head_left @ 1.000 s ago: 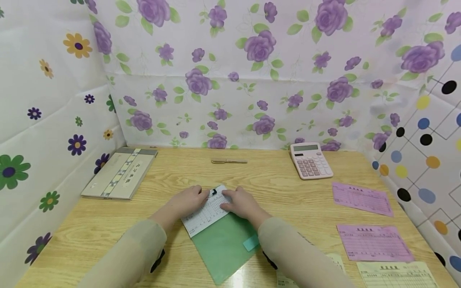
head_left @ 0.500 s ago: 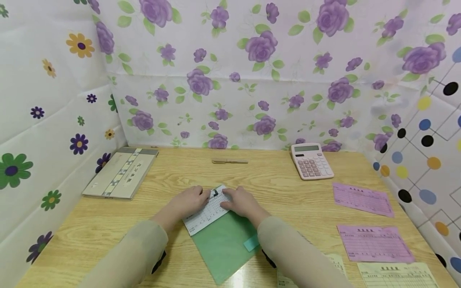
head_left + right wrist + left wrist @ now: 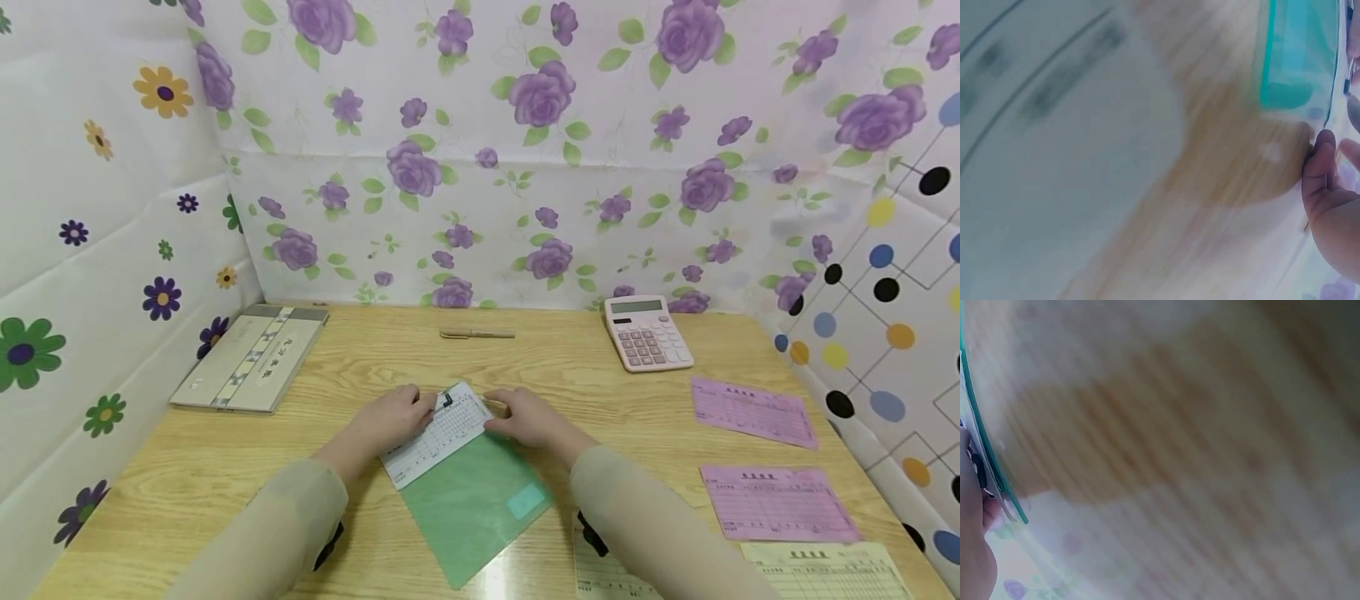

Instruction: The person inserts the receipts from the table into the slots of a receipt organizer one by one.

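Just changed: the hold of the right hand (image 3: 528,417), drawn back rightward off the face of the white gridded slip (image 3: 453,433). Uncovered by that move: the slip's right end, the whole turquoise label (image 3: 527,502) on the green plastic folder (image 3: 465,483), and more of the yellow slip (image 3: 603,573) at the bottom of the frame. By the look of it, probably aligned well enough for one-handed holding.

Now at the lower centre of the head view: slip and folder together, both set at a slant, with the slip across the folder's upper-left end. Pinched along the slip's upper-left edge by the left hand (image 3: 393,415), right next to the black clip (image 3: 447,400). Nothing gripped on the right: thumb and forefinger parted at the slip's right edge; contact there, impossible to tell.

Visible only from the head: gold pen (image 3: 477,335) near the centre, pink calculator (image 3: 648,333) right of it, beige bound book (image 3: 251,362) at left, pink slips (image 3: 780,504) at lower right. At the left wrist view's left edge: folder and slip side-on, as thin layers. In the right wrist view: curved fingers beside the folder's end, and a large blurred printed paper (image 3: 1072,156) at left.
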{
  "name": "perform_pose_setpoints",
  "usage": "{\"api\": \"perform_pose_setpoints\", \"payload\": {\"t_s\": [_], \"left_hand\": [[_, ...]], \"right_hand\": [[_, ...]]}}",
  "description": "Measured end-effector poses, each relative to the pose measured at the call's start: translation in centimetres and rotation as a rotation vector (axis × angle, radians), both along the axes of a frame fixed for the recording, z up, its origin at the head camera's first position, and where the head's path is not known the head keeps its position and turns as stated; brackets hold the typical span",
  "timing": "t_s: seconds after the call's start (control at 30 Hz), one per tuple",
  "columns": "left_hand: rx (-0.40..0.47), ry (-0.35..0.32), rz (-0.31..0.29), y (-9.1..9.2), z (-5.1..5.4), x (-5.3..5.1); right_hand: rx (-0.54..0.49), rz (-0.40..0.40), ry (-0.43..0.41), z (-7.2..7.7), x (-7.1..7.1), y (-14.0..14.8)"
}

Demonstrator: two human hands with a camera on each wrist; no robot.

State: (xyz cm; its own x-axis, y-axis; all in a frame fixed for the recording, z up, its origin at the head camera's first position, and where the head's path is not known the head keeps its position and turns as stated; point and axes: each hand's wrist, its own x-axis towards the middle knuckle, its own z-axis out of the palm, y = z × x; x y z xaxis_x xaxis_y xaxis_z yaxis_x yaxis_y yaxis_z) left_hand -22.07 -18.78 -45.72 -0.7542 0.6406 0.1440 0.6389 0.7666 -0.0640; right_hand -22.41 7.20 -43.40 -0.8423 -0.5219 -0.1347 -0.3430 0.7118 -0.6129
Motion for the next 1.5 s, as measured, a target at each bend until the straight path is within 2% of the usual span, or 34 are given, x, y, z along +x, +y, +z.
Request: {"api": "perform_pose_setpoints", "payload": {"t_s": [0.33, 0.57, 0.8, 0.93, 1.2, 1.5], "left_hand": [[0.012, 0.013, -0.001, -0.2, -0.2, 0.0], [0.037, 0.042, -0.02, -0.2, -0.4, -0.1], [0.042, 0.027, -0.017, -0.2, -0.2, 0.0], [0.041, 0.017, -0.014, -0.1, -0.2, 0.0], [0.05, 0.028, -0.023, -0.1, -0.2, 0.1], [0.045, 0.008, -0.017, 0.0, 0.1, 0.2]], "right_hand": [[0.038, -0.024, -0.008, 0.3, 0.3, 3.5], [0.051, 0.003, 0.005, 0.7, 1.0, 6.6], [0.059, -0.003, -0.012, 1.1, 1.5, 9.2], [0.059, 0.024, -0.011, 1.0, 1.8, 10.5], [0.072, 0.064, -0.013, 0.8, 3.3, 13.1], [0.068, 0.103, -0.047, 1.1, 5.4, 15.8]]}}
